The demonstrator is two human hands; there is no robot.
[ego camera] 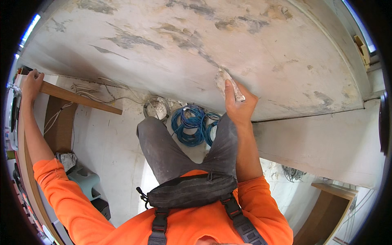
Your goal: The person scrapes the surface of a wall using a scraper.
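My right hand [242,102] grips a flat, plaster-crusted scraper [226,82], thumb laid along its face. The far tip of this tool meets the off-white wall [275,70], at the lower end of a dark grey streak. Grey and brown patches of bare or worn surface are scattered across that wall. Off to the left, my left hand [32,85] is curled over the corner of a wooden desk [82,98]. Its fingertips are partly hidden behind the edge.
Coiled blue cables [190,139], a round grey coil [157,108] and loose white cords [87,92] lie along the wall's foot. A pale blue-green plastic stool [87,180] stands under the desk. A white ledge [318,141] and a wooden frame [324,208] occupy the right.
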